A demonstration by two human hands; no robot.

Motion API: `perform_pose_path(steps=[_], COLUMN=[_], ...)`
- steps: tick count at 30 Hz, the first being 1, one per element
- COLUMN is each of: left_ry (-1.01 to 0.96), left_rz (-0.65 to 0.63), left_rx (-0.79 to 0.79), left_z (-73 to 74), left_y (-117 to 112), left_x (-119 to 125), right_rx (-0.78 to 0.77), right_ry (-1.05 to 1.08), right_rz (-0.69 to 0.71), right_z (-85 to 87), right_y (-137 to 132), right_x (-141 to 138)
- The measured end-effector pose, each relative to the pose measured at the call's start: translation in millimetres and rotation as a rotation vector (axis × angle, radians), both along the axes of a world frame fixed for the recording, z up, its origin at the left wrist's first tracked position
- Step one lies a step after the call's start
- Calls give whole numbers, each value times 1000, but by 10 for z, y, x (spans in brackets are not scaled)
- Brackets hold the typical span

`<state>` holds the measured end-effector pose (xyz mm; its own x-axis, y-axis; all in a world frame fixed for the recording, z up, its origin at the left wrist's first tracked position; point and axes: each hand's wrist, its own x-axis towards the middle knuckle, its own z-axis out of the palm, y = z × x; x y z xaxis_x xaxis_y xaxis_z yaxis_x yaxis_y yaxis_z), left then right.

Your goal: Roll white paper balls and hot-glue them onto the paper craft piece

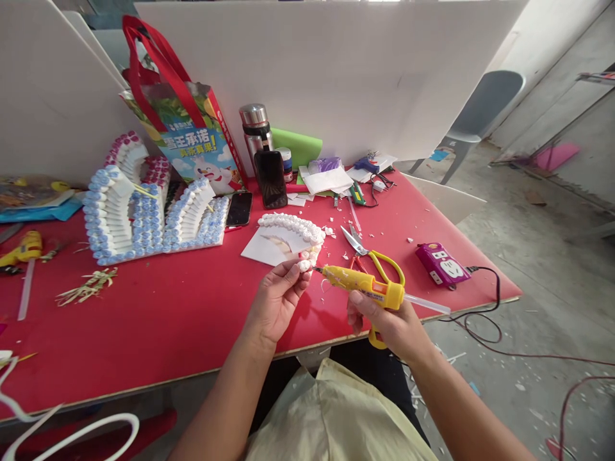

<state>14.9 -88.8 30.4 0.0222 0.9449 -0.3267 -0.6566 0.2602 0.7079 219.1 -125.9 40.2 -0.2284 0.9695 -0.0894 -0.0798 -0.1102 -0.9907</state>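
Note:
My left hand (276, 298) pinches a small white foam piece (304, 264) over the red table (192, 314). My right hand (387, 323) grips a yellow glue gun (362, 285), with its nozzle pointing left at the foam piece and almost touching it. A clear glue stick (427, 304) sticks out of the gun's back. Just beyond the hands lies a white card arch edged with small white foam pieces (288, 235). Yellow-handled scissors (369, 253) lie on the table behind the gun.
A blue-and-white arched craft model (148, 214) stands at left, with a red-handled printed bag (192, 134) behind it. A steel flask (256, 128), two phones (270, 179), papers and tools sit at the back. A purple power strip (442, 264) with a cable lies right. Another yellow glue gun (22, 248) lies far left.

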Motion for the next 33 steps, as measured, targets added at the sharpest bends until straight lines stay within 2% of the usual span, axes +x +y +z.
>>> perform_pose_path(steps=[3, 7, 10, 13, 18, 23, 33], left_ry=[183, 607, 941, 1163, 1360, 1438, 1615], left_rz=[86, 190, 177, 161, 29, -63, -104], left_rx=[126, 337, 507, 700, 868, 993, 959], left_z=[29, 106, 171, 232, 328, 359, 298], left_y=[1, 94, 227, 366, 541, 624, 654], left_x=[-21, -95, -161, -216, -290, -320, -335], right_rx=[9, 23, 4, -13, -33, -51, -63], right_ry=[176, 363, 392, 382, 402, 404, 437], right_rz=[49, -45, -107, -115, -141, -159, -141], right_z=[-24, -82, -148, -232, -353, -436, -493], right_y=[24, 131, 246, 335, 391, 420, 457], right_x=[32, 39, 12, -32, -103, -130, -113])
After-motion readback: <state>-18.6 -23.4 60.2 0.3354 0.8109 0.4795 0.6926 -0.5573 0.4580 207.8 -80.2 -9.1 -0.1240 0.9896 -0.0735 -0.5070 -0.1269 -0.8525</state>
